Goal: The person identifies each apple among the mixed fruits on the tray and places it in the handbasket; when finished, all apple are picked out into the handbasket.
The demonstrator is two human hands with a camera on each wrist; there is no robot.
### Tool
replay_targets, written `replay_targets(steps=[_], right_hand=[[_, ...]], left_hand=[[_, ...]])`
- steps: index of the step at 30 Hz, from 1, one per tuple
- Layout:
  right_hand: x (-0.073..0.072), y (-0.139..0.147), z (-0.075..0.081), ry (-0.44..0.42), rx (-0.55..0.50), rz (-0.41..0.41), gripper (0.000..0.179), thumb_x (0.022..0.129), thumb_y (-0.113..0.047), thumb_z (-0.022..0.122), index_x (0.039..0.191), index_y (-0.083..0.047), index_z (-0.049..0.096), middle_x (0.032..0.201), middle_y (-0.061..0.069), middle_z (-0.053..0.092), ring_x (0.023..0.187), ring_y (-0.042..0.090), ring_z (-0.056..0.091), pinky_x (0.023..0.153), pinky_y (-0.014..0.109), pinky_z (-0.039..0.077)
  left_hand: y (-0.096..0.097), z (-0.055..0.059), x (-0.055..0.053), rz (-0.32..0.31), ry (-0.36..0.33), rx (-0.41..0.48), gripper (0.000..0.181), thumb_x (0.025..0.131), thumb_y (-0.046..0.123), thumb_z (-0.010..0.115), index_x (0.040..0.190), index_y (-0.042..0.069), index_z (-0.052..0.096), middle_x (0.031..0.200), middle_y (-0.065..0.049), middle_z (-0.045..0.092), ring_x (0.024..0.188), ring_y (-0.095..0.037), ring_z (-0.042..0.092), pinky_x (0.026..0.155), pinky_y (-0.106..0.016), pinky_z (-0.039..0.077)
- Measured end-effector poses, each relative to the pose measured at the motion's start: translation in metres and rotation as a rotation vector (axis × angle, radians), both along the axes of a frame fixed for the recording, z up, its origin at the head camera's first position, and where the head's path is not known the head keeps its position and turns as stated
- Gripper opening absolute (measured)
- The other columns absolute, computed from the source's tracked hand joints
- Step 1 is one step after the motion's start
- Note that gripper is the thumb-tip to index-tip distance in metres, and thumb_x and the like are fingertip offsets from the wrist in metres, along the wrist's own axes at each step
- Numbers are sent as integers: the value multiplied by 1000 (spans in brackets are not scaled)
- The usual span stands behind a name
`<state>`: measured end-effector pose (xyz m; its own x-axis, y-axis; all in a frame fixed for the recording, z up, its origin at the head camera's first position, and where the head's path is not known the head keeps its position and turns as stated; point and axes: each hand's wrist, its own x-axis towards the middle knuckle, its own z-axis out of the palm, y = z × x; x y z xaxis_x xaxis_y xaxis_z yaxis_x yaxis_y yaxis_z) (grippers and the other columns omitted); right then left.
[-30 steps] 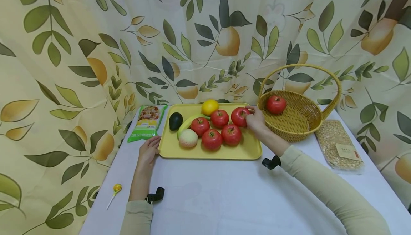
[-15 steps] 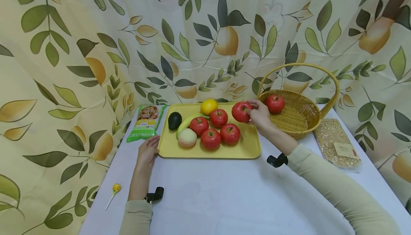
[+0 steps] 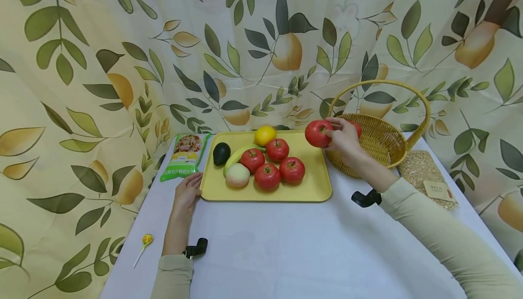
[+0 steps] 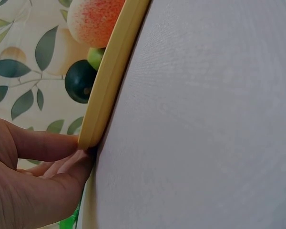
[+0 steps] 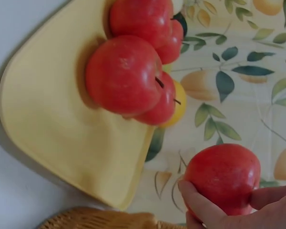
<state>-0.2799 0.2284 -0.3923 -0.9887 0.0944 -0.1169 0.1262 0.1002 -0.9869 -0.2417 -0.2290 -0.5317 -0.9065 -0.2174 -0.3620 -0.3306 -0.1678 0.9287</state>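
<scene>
My right hand holds a red apple by its side, above the tray's back right corner and left of the wicker basket. In the right wrist view, thumb and fingers grip this apple, apart from the tray. Another apple in the basket is mostly hidden behind the hand. With my left hand I pinch the front left corner of the yellow tray. The tray bears several red apples, a lemon, a banana, a dark avocado and a pale peach.
A green and yellow food packet lies left of the tray. Near the table's left edge is a lollipop. A clear bag of grains lies right of the basket, whose tall handle arches up. A patterned curtain hangs behind.
My right hand has lifted the apple off the tray and carried it right, towards the basket. The left hand stays at the tray's corner.
</scene>
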Motion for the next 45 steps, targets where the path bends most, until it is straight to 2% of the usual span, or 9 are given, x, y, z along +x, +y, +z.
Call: replay_targets(steps=[10,21,27,37,45], right_hand=[[2,20,11,-8,28,4,55,108,-3,43,161,-3,32,160,25,32,142,47,43,102,55,53],[-2,35,19,-65,-19,26,58,108,-3,40,164,-3,24,166,25,20,148,48,33,106,58,49],[-9,48,19,-113,-8,28,59,108,-3,39,165,-5,22,168,26,15,149,48,30,105,59,48],[-28,71,12,-187,-1,40,59,107,-1,38,164,-2,22,168,26,13,149,47,27,106,65,45],[-43,84,6,-229,131,98,57,106,-3,44,160,4,27,163,32,19,141,49,36,99,62,52]], left_hand=[[0,-1,-1,6,18,3,76,84,-29,41,155,-1,43,159,-19,46,148,-28,44,123,-37,36],[-2,1,2,-15,15,-1,74,88,-28,41,156,0,41,160,-18,45,149,-28,42,123,-38,36],[-2,1,2,-16,11,-3,73,88,-27,42,156,1,42,160,-18,45,149,-28,42,123,-39,36],[-2,-4,0,-16,29,9,78,84,-30,39,156,-1,40,160,-21,44,149,-29,42,122,-37,37],[-1,-2,1,-6,28,11,76,85,-30,39,156,-2,41,159,-20,45,149,-29,42,122,-38,37]])
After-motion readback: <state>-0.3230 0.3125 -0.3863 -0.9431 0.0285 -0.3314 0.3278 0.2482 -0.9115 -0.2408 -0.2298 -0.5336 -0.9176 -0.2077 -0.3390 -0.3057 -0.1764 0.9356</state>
